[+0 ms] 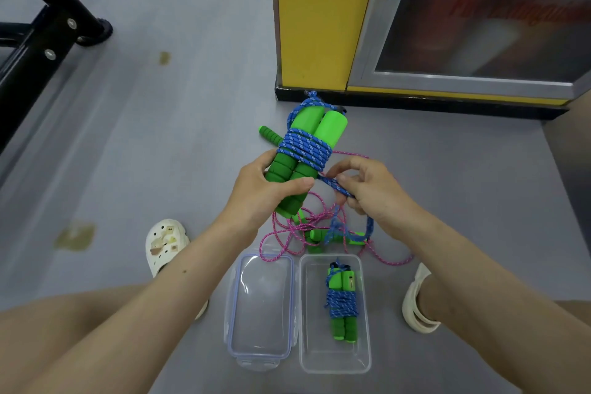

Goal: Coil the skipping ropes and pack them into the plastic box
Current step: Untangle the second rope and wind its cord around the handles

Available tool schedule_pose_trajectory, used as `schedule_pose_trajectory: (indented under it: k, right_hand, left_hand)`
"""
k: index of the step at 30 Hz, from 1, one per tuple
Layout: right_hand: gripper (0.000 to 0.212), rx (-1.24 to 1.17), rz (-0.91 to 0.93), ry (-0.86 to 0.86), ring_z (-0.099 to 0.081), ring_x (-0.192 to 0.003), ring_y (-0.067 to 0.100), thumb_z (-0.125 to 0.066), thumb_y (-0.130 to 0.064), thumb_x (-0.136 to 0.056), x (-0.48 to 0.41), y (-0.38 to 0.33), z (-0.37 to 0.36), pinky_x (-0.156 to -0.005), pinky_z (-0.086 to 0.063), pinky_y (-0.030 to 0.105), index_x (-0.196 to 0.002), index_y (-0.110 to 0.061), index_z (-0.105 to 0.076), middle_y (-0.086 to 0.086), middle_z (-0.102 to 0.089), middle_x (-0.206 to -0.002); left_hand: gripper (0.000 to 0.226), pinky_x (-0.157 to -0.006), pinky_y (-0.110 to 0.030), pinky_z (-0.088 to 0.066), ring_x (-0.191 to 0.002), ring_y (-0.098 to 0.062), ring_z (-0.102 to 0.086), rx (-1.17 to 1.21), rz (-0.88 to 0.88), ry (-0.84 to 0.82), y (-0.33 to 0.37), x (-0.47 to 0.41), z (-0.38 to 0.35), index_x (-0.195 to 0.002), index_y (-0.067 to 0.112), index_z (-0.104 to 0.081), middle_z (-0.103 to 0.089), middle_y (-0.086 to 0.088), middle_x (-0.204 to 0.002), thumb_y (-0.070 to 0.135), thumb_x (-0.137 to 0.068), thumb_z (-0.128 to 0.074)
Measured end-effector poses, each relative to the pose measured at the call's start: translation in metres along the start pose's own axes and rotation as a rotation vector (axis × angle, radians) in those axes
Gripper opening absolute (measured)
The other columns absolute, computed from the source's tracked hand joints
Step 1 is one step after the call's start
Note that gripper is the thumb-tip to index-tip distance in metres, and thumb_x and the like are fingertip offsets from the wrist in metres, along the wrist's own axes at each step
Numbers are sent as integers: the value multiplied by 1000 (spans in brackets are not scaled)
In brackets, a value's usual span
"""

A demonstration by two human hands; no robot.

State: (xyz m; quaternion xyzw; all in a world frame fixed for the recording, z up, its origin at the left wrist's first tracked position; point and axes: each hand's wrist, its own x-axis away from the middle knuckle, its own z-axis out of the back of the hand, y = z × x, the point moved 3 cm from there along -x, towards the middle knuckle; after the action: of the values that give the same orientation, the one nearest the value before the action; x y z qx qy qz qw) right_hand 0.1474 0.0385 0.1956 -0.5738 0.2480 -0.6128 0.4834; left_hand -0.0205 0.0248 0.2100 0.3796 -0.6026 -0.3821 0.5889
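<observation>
Now left hand grips handles; right hand pinches rope.

Three skipping ropes in all. Two blue braided-cord ropes wound round paired green foam handles: upper blue bundle and boxed blue bundle. One pink braided-cord rope, uncoiled. At least three loose green foam handles; exact number hidden in the tangle. One clear rectangular plastic box. One clear plastic lid. Two bare hands: left hand, right hand. Two pale shoes: white clog, cream sandal.
</observation>
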Motion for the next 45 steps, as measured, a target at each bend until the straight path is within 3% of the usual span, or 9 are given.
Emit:
schedule_pose_trajectory:
  k: [8, 13, 17, 21, 26, 32, 37, 41, 45]
  right_hand:
    - [11, 524, 287, -3, -44, -60, 2, -69, -25, -84, 1, -1, -3, -56, -32, 19, -76, -20, -63, -10, -52, -66]
    - [17, -88, -56, -112, -50, -47, -2, -55, -12, -94, 1, 3, 1, -53, -40, 11, -84, -10, -68, -7, -57, -57]
    - [18, -571, -267, -240, -23, -29, 3, -39, -11, -100, 4, 5, -5, -34, -20, 15, -93, -6, -56, 0, -42, -43]
    - [24, -187, -146, -180, -22, -30, 7, -39, -17, -102, 6, 0, -3, -35, -19, 14, -115, -12, -59, 1, -43, -42]
    - [25, 85, -86, -240, -25, -39, 7, -55, -30, -94, 10, -4, -3, -41, -21, 18, -96, -13, -73, -8, -35, -40]
    - [21, -42, -90, -84, -39, -51, 9, -53, -9, -95, 2, 1, 1, -45, -36, 15, -86, -2, -70, 4, -61, -66]
    - [21, 48, -39, -100, -37, -35, -1, -53, -6, -93, 2, -3, 3, -37, -26, 9, -104, -16, -68, -8, -52, -50]
    - [19, 117, 25, -99, -51, -52, -17, -63, -8, -88, 1, -4, 4, -51, -35, 2, -104, -14, -71, -24, -61, -53]
    - [20, 156, 75, -67, -54, -71, -8, -60, -10, -90, 3, -6, 4, -70, -40, 12, -105, -14, -72, -10, -68, -81]
  left_hand:
    - [40, -56, -17, -51, -68, -6, -69, -26, -31, 11, -1, 2, -2, -105, 24, -64, -73, 7, -78, 5, -73, -79]
    - [41, -54, -17, -50, -67, -5, -68, -22, -51, 3, 4, 2, -1, -106, 23, -64, -73, 8, -76, 4, -73, -79]
    - [45, -55, -17, -50, -67, -4, -68, -22, -76, -4, 7, 2, -1, -113, 21, -62, -72, 7, -79, 4, -74, -78]
    - [44, -57, -16, -52, -67, -3, -68, -66, -81, 3, 3, 2, -1, -108, 25, -62, -72, 7, -81, 4, -73, -79]
    - [49, -59, -18, -53, -70, -7, -69, -143, -125, -9, 4, 2, -1, -114, 24, -61, -73, 4, -85, 6, -73, -80]
    - [53, -56, -16, -52, -67, -4, -68, -175, -117, -17, 2, 3, -4, -118, 21, -59, -71, 1, -88, 5, -72, -81]
    - [56, -54, -15, -51, -64, -2, -67, -180, -103, -25, 1, 5, -7, -118, 24, -54, -69, 1, -87, 7, -73, -81]
    - [56, -56, -19, -53, -68, -8, -69, -152, -91, -47, -1, 5, -8, -118, 24, -55, -71, 0, -88, 5, -72, -81]
    - [50, -57, -18, -53, -67, -7, -69, -113, -56, -47, -2, 4, -8, -113, 27, -58, -71, 4, -84, 6, -73, -79]
